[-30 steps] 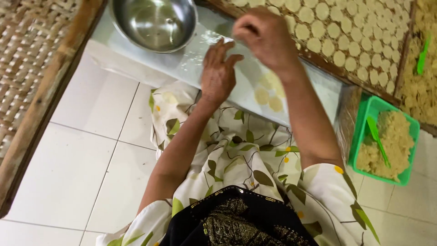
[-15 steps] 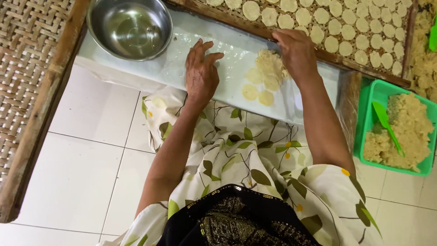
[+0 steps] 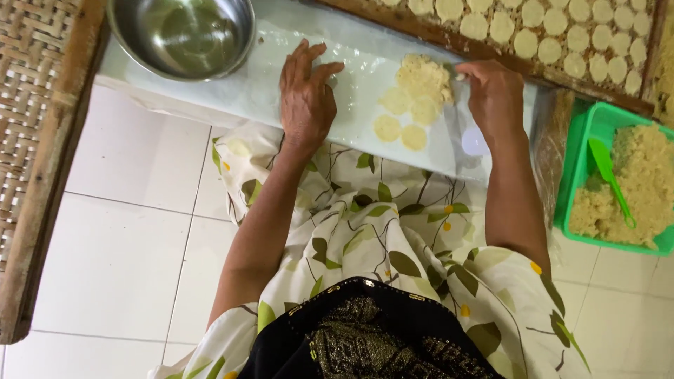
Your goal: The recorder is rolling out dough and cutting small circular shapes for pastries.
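Two hands on the board: left hand [image 3: 305,98], right hand [image 3: 495,98]. One steel bowl [image 3: 181,35]. One green tub [image 3: 618,186], one green spatula [image 3: 611,179] in it. Four flat dough discs [image 3: 387,128] under plastic; tray discs too many to count.

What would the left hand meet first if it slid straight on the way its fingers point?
Probably only bare plastic sheet, then the wooden tray edge; the left hand points past the steel bowl.
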